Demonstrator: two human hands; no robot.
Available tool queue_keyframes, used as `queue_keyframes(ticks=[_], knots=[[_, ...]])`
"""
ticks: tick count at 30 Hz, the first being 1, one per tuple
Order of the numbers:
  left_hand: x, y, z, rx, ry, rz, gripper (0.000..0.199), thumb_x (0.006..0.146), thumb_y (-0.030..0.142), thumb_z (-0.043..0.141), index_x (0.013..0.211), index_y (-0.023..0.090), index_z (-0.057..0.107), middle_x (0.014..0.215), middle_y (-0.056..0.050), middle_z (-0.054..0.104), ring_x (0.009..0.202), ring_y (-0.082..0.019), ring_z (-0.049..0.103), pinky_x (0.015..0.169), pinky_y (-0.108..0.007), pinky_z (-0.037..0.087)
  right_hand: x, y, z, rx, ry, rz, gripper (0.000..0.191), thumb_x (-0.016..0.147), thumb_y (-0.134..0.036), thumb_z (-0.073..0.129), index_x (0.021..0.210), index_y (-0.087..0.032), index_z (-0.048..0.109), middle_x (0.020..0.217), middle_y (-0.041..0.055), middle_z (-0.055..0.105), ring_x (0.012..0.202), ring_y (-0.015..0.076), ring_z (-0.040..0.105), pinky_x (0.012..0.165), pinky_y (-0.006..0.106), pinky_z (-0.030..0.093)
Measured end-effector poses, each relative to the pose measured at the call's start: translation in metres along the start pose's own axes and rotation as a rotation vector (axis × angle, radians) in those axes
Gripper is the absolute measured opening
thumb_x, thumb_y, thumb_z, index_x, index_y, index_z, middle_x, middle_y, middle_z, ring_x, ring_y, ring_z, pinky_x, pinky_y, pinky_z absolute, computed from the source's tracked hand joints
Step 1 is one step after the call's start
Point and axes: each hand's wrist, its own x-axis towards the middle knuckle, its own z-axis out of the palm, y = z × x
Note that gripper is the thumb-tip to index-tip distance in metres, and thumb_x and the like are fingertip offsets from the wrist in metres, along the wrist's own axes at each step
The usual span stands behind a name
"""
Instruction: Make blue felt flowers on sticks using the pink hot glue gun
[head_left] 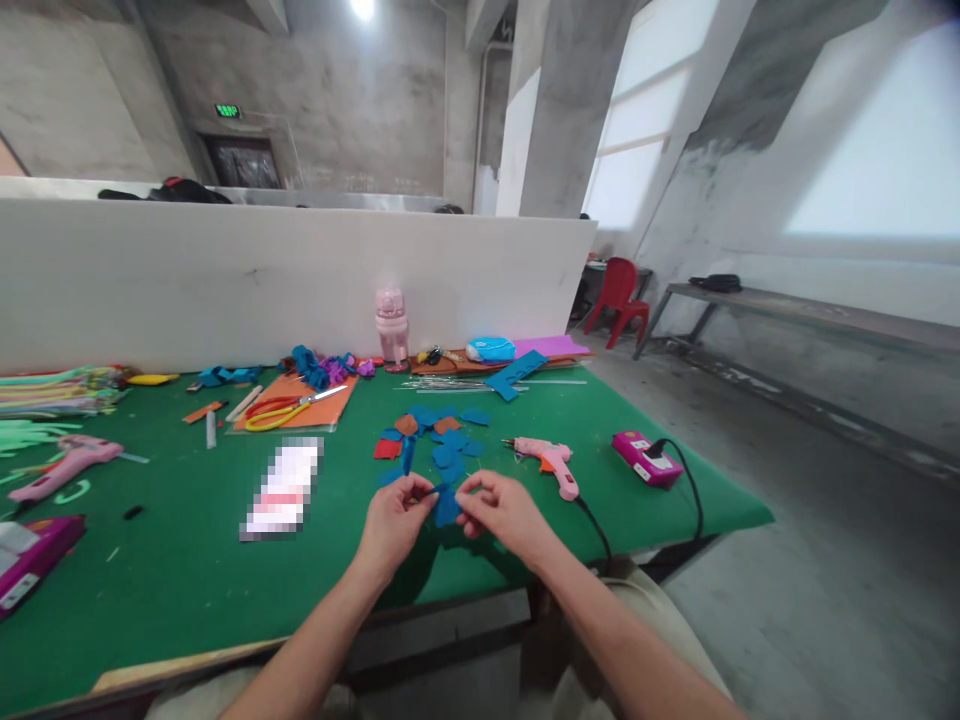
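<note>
1. Left hand (396,515) and right hand (491,505): each grip narrow, pinching one blue cut-out (448,507) above worktop's (187,570) near side.
2. Loose blue pieces (448,456) just beyond; pink glue gun (546,460) lies right.

Daylight glares from the window (646,105) at far right; a ceiling lamp (363,9) burns white. Soft shadows darken the near worktop (187,580). The right edge looks stretched.
</note>
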Motion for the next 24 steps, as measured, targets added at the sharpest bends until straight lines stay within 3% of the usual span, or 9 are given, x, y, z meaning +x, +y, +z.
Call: queue_keyframes(ticks=[4,6,7,9,11,18,24], knots=[[0.004,-0.004,-0.002,-0.021,-0.012,-0.049,0.016,0.067,0.033,0.056,0.067,0.017,0.057,0.057,0.002,0.055,0.053,-0.011,0.047,0.05,-0.021,0.034,0.004,-0.009,-0.068,-0.347,0.455,-0.184,0.028,0.073,-0.045,0.05,0.081,-0.018,0.057,0.068,0.0036,0.065,0.057,0.0143,0.06,0.057,0.026,0.047],[0.006,-0.005,-0.002,-0.01,-0.028,-0.063,0.016,0.066,0.033,0.057,0.066,0.017,0.057,0.057,0.002,0.054,0.053,-0.012,0.048,0.05,-0.021,0.034,0.006,-0.002,-0.106,-0.499,0.665,-0.127,0.029,0.075,-0.045,0.046,0.081,-0.019,0.057,0.068,0.0035,0.066,0.056,0.0153,0.059,0.055,0.026,0.045],[0.007,-0.005,-0.002,-0.007,-0.04,-0.067,0.016,0.065,0.033,0.057,0.066,0.017,0.057,0.057,0.002,0.055,0.054,-0.012,0.048,0.051,-0.022,0.035,0.007,0.003,-0.122,-0.567,0.705,-0.09,0.028,0.075,-0.044,0.046,0.079,-0.019,0.057,0.067,0.0034,0.066,0.057,0.0158,0.059,0.055,0.025,0.043],[0.008,-0.006,0.0,-0.02,-0.064,-0.076,0.016,0.064,0.033,0.058,0.067,0.017,0.057,0.059,0.002,0.056,0.056,-0.013,0.05,0.053,-0.022,0.037,0.007,0.014,-0.144,-0.71,0.706,-0.027,0.027,0.074,-0.042,0.045,0.075,-0.018,0.058,0.068,0.0039,0.066,0.06,0.0162,0.059,0.056,0.025,0.041],[0.009,-0.007,0.002,-0.028,-0.096,-0.074,0.018,0.065,0.034,0.057,0.068,0.017,0.057,0.06,0.001,0.056,0.057,-0.013,0.05,0.054,-0.023,0.037,0.005,0.022,-0.151,-0.796,0.619,0.05,0.031,0.076,-0.043,0.042,0.076,-0.018,0.059,0.07,0.0046,0.065,0.062,0.0161,0.058,0.055,0.024,0.039],[0.011,-0.011,0.005,-0.005,-0.121,-0.077,0.017,0.065,0.034,0.058,0.067,0.017,0.057,0.058,0.002,0.055,0.055,-0.012,0.049,0.053,-0.022,0.036,-0.002,0.022,-0.132,-0.872,0.384,0.241,0.038,0.068,-0.051,0.053,0.083,-0.016,0.058,0.072,0.0049,0.066,0.065,0.0162,0.059,0.055,0.023,0.036],[0.009,-0.015,0.008,0.002,-0.107,-0.052,0.015,0.066,0.031,0.056,0.066,0.017,0.057,0.055,0.003,0.053,0.053,-0.012,0.048,0.051,-0.022,0.035,0.003,0.023,-0.127,-1.067,0.317,0.302,0.032,0.071,-0.031,0.051,0.097,-0.013,0.056,0.087,0.0125,0.065,0.078,0.0228,0.06,0.057,0.026,0.036]])
